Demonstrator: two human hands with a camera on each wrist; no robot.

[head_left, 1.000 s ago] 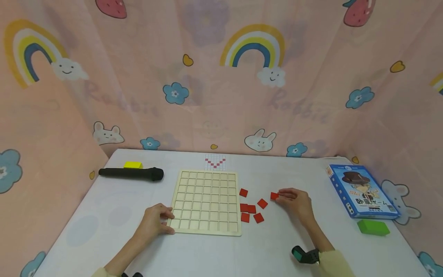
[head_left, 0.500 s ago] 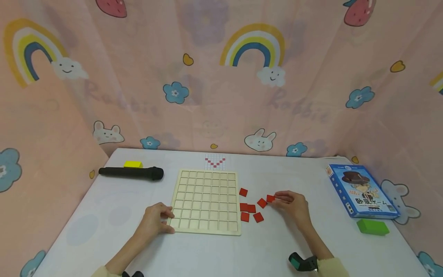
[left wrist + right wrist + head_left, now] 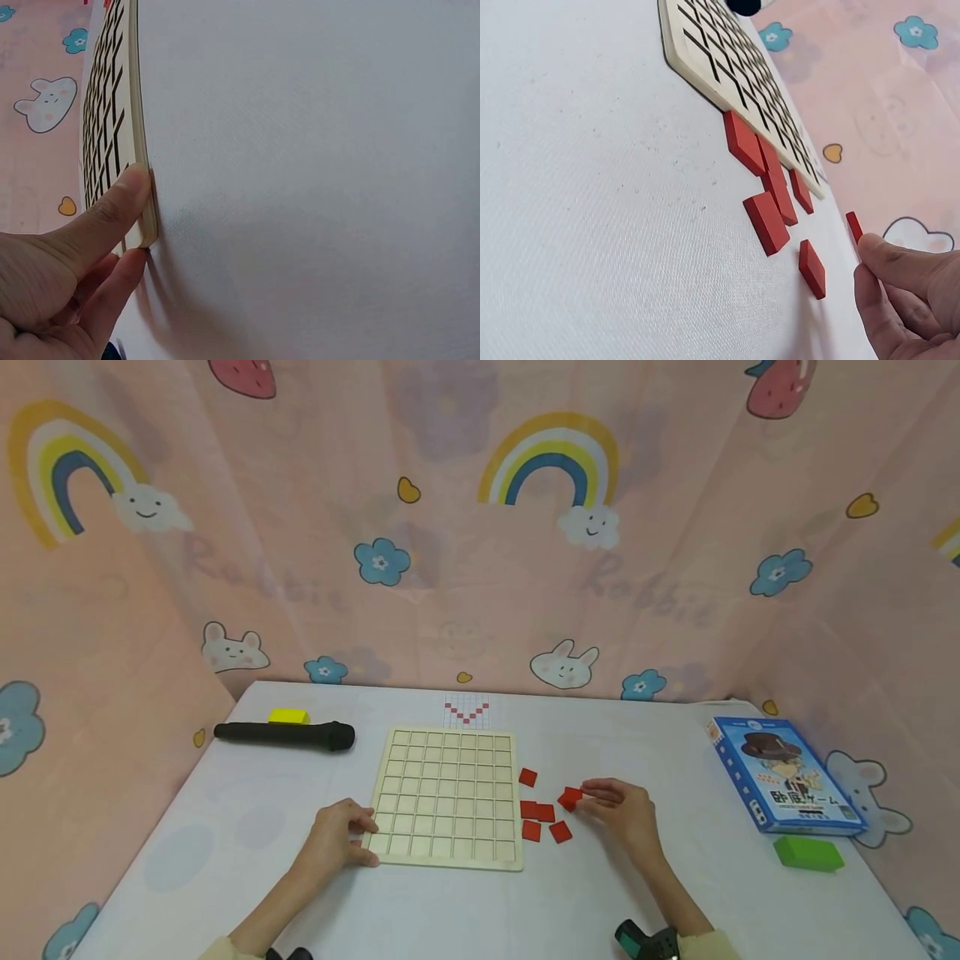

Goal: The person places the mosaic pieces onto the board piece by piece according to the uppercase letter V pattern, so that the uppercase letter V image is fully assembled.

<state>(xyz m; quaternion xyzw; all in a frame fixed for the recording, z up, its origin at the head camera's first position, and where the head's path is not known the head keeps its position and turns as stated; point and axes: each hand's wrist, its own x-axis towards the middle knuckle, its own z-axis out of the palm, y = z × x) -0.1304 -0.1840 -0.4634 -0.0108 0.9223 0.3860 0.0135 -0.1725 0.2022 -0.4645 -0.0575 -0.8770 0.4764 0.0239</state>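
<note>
One red tile point(image 3: 854, 225) sitting pinched, the gridded board point(image 3: 450, 797) lying leftward

The right hand point(image 3: 622, 814) is holding the tile to the right of the board, with the loose red tiles point(image 3: 545, 812) lying between. Its thumb and fingers are closing together on one side of the square tile, the free side pointing toward the board. The left hand point(image 3: 341, 835) is gripping the board's near left corner, its thumb and fingers curling around the edge
</note>
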